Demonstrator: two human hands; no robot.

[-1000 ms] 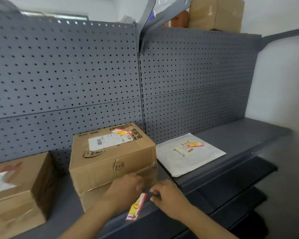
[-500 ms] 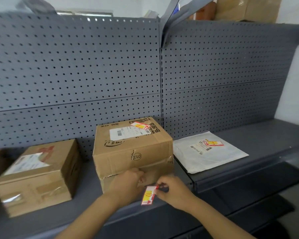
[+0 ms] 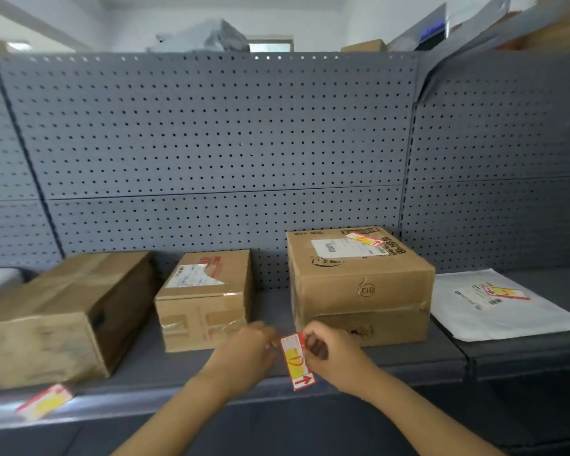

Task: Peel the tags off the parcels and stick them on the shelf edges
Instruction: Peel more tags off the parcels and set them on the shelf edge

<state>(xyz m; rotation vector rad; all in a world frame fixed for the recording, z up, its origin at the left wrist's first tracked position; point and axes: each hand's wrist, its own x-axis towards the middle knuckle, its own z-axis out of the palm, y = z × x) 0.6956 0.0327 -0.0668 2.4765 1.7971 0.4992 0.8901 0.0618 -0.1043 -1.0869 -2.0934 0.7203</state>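
Note:
A red, white and yellow tag (image 3: 297, 361) hangs upright in front of the shelf edge (image 3: 185, 394), pinched at its top by my right hand (image 3: 334, 355) and my left hand (image 3: 244, 348). Right behind it stands a brown parcel (image 3: 359, 291) that carries another tag (image 3: 364, 239) on its top. Left of that is a smaller parcel (image 3: 204, 301) with a torn label. A white mailer (image 3: 504, 307) at the right bears a tag (image 3: 504, 292). One tag (image 3: 45, 401) is stuck on the shelf edge at the far left.
A long brown box (image 3: 66, 317) lies at the left of the grey shelf. A perforated grey back panel (image 3: 211, 136) rises behind the parcels. More boxes (image 3: 364, 46) sit on top of the shelving. A lower shelf shows below at the right.
The view has swung left, showing more boxes and the tag stuck at the far left. The held tag has turned upright between both hands, further left along the shelf edge.

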